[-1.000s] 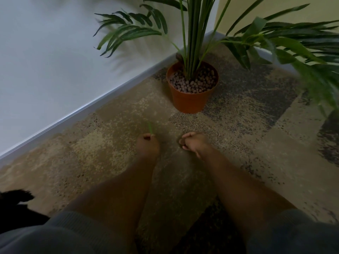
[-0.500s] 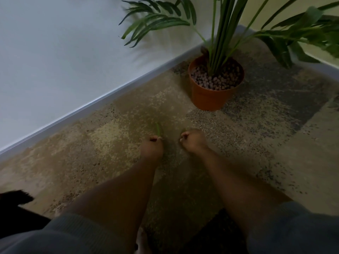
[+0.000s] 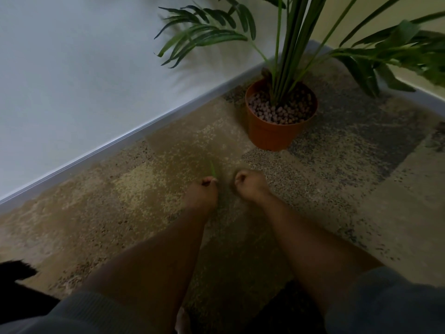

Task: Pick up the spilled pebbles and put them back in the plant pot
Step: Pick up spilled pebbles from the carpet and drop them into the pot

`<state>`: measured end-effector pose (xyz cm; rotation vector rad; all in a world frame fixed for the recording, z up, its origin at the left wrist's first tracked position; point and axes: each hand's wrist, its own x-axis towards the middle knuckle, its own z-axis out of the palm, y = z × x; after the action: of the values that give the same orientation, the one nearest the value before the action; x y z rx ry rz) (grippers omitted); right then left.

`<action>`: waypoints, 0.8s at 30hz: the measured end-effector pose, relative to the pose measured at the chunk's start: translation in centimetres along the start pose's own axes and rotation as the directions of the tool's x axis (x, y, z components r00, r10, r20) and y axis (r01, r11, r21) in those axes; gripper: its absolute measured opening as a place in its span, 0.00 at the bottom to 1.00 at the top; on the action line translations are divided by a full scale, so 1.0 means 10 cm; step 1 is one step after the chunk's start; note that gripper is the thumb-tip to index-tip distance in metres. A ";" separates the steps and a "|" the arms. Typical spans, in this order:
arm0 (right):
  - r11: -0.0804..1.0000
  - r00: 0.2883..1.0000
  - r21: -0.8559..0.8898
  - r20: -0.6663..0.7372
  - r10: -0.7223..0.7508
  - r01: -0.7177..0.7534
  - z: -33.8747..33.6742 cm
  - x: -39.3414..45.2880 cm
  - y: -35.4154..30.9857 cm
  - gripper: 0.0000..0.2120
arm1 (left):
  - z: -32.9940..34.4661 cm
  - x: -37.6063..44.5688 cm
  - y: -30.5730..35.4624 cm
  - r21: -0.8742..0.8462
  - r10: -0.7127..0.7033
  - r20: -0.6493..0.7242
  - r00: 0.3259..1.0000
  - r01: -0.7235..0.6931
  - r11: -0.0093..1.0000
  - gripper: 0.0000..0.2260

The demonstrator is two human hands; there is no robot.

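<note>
Pebbles fill the orange plant pot upper right of centre on the carpet by the baseboard, w/ left hand at frame centre pinching a green leaf bit, right hand beside it curled, contents can't tell.
</note>
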<state>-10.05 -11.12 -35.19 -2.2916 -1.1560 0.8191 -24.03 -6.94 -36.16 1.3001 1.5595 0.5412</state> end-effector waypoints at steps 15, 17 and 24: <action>0.746 0.743 0.640 -0.586 0.323 0.181 -1.30 0.46 -0.27 0.05 | 0.60 0.18 1.57 -0.390 0.283 0.021 0.959 -0.253 0.886 0.05; 0.767 0.764 0.640 -0.512 0.393 0.034 -1.45 0.58 -0.20 0.09 | 0.66 0.29 1.72 -0.368 0.240 0.040 0.970 -0.209 0.906 0.02; 0.863 0.817 0.492 -0.450 0.361 -0.110 -1.78 0.76 -0.21 0.11 | 0.80 0.60 2.13 -0.223 0.130 0.160 0.979 -0.092 0.970 0.07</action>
<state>4.39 -5.84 -23.29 -2.0849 -0.3749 0.4178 -6.55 3.47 -24.34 1.2386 1.2536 0.6315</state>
